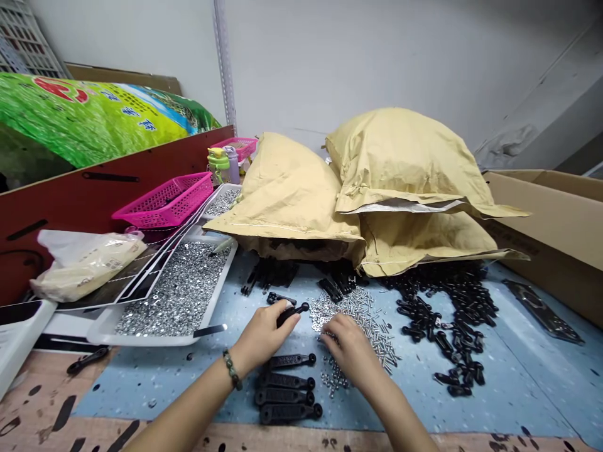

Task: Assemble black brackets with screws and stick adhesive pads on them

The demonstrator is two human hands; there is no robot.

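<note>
and here we are at the blue mat (518, 383) — the left hand (262, 336) has closed around a black knobbed bar (288, 315), fingers wrapped close to the knob end, a sound hold that should keep the bar from swinging. a beaded bracelet (232, 369) sits on that wrist. the right hand (351, 348) is just beside it, the two hands apart but working close together, its fingers (330, 333) pressed down at the edge of the loose silver screws (358, 320). whether those fingers have actually pinched one, i can't tell from here. a small scatter of nuts (333, 378) lies right below that hand, and working from the edge of the pile looks like the tidy way to pick out a single piece. four more knobbed bars (285, 389) lie stacked in a neat row by the left wrist, while a long black heap of parts (447, 320) trails off to the right. up the mat there's a big tray of silver nuts, its white rim (141, 339) near the left hand, then a pink plastic basket (162, 201), and kraft paper sacks (405, 163) piled against the wall.
</note>
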